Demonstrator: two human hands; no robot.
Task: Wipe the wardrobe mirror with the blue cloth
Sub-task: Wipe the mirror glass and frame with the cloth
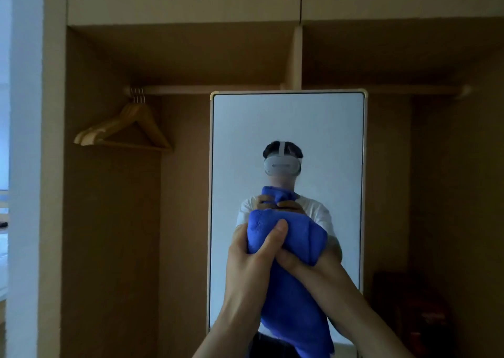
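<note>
The wardrobe mirror (289,128) is a tall panel with a thin gold frame, standing upright in the middle of the open wardrobe. In front of its lower half I hold the blue cloth (294,237), bunched into a thick wad with a tail hanging down. My left hand (251,248) grips the wad from the left, thumb across its front. My right hand (308,262) clutches it from below and the right. The glass reflects me and the cloth. I cannot tell whether the cloth touches the glass.
Several wooden hangers (128,128) hang on the rail (207,88) at the upper left. A wardrobe side panel (53,194) rises on the left. Dark red objects (414,311) sit low on the right, beside the mirror.
</note>
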